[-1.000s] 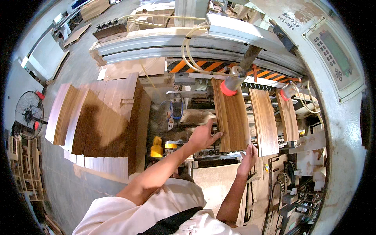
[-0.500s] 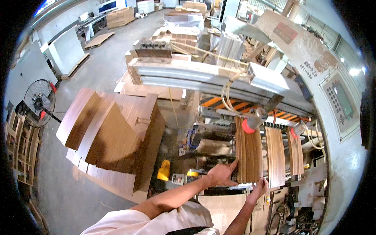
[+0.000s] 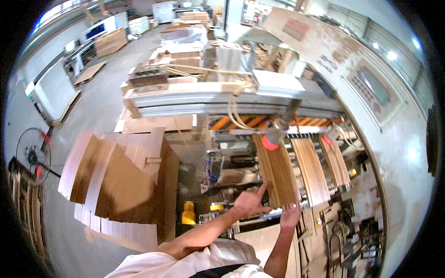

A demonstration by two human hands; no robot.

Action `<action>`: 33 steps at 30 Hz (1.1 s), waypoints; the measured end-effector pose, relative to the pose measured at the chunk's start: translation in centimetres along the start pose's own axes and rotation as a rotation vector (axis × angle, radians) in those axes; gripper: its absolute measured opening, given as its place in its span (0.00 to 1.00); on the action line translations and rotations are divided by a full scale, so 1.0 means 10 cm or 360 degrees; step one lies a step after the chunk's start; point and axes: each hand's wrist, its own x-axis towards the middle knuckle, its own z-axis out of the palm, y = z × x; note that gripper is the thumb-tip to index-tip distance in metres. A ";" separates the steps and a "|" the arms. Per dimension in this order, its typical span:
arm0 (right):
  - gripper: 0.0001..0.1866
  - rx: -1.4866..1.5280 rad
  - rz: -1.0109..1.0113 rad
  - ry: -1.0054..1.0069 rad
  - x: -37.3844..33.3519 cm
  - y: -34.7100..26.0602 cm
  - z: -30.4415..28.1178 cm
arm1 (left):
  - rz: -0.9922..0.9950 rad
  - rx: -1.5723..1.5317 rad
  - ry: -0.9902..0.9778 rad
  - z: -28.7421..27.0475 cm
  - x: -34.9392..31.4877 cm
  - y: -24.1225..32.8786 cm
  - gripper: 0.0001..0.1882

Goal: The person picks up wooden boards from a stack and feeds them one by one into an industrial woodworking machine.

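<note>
Wood panel stack (image 3: 277, 173): long axis running away from the person; left hand (image 3: 249, 202) and right hand (image 3: 290, 214) are gripping its near end.

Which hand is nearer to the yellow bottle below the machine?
Left. The left hand is right of and slightly above the yellow bottle; the right hand is farther right.

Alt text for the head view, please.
Both bare hands, left hand and right hand, grip the near end of a wooden panel lying on a machine bed under a red-tipped clamp. Stacked brown boards stand left.
</note>
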 end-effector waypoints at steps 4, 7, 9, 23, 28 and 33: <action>0.16 0.0064 -0.0104 -0.0041 -0.05 0.06 -0.02 | -0.0023 0.0018 0.0011 0.00 0.01 0.03 0.53; 0.20 0.0132 -0.0098 -0.0252 -0.07 0.04 0.04 | -0.0342 -0.0339 0.0163 0.00 0.08 -0.01 0.49; 0.20 0.0060 -0.0071 -0.0144 -0.08 0.03 0.08 | -0.0551 -0.0551 0.0256 0.01 0.14 -0.03 0.50; 0.21 0.0109 -0.0099 -0.0171 -0.19 0.14 0.16 | -0.0340 0.0096 -0.0159 -0.08 0.12 0.22 0.58; 0.34 0.0155 -0.0015 0.0010 -0.13 0.17 0.20 | -0.0350 0.0108 -0.0071 0.01 0.12 0.19 0.58; 0.14 -0.0059 0.0042 0.0347 0.07 0.14 0.22 | -0.0261 0.0083 0.0066 0.12 0.13 0.10 0.58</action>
